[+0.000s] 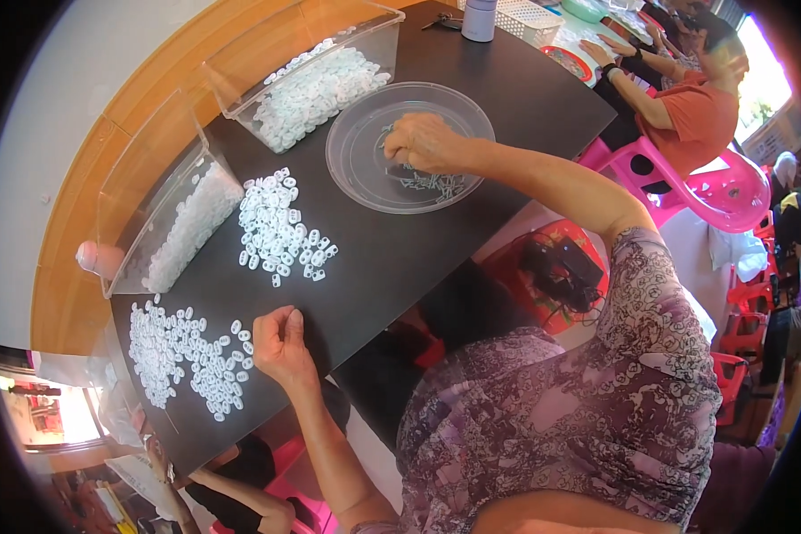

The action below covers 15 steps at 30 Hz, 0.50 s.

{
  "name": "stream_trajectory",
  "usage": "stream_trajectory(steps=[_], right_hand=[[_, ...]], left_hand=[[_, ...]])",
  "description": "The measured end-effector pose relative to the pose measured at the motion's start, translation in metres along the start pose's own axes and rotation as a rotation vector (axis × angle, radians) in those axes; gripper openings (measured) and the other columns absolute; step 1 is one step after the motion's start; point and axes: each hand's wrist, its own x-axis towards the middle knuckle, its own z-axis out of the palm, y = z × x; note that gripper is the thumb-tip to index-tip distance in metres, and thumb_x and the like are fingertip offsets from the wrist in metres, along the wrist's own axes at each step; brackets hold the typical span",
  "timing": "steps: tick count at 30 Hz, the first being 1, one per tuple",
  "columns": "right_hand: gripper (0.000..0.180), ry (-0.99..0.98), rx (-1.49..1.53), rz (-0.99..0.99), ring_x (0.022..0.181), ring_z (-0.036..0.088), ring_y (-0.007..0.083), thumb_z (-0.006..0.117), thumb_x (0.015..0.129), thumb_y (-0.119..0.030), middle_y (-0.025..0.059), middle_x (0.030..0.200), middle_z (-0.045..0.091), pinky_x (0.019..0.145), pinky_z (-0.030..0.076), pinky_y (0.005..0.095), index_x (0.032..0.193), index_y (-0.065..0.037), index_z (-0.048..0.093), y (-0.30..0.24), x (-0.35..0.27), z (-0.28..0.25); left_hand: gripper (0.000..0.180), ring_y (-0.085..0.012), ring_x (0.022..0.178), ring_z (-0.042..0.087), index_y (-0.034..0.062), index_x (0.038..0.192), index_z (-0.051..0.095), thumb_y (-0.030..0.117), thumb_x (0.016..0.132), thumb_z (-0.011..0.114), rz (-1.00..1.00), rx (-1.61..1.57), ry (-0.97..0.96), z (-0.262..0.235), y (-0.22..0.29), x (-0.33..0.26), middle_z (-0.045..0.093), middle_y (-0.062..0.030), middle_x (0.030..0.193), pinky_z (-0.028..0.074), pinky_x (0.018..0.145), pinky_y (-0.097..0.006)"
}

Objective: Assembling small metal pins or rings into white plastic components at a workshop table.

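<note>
My right hand (425, 142) is over a round clear plastic tray (351, 182), with its fingers bent down and pressed together. Beside and below those fingers lies a loose heap of thin grey metal pins (433, 184), perhaps screws. Whatever the fingertips pinch is hidden. Near the table's front edge, my left hand (282, 347) is curled with thumb and fingers together; I cannot make out what is in it. Close to its fingers lies a spread of small white oval plastic pieces with two holes (218, 378). Another pile of these white pieces (271, 222) sits between the hands.
Two clear bins, one at the back (392, 40) and one at the left (116, 209), hold many white pieces. A pale bottle (479, 20) stands at the far edge of the dark table (400, 267). Another person (699, 116) sits at the upper right by a pink chair (730, 191).
</note>
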Motion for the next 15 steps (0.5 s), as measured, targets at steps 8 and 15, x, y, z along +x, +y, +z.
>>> stream_trajectory(steps=[8,15], right_hand=[[0.006,0.032,-0.046,-0.219,0.071,0.059,0.036,0.06,0.066,-0.01,0.0135,0.069,0.062,0.06,0.046,0.0465,0.068,-0.01,0.065,-0.017,0.016,0.009],[0.007,-0.097,-0.16,-0.303,0.076,0.058,0.0359,0.058,0.063,-0.007,0.0175,0.074,0.061,0.061,0.047,0.0469,0.066,-0.003,0.062,-0.028,0.025,0.012]], left_hand=[[0.012,-0.0128,0.067,0.051,-0.0011,0.082,0.064,0.009,0.078,0.068,0.016,-0.038,0.025,0.001,0.002,0.0,0.055,-0.0041,0.074,0.043,0.063,-0.024],[0.012,-0.0131,0.067,0.051,-0.001,0.081,0.064,0.01,0.078,0.068,-0.002,-0.045,0.019,-0.001,0.004,0.002,0.055,-0.0044,0.073,0.043,0.063,-0.024]])
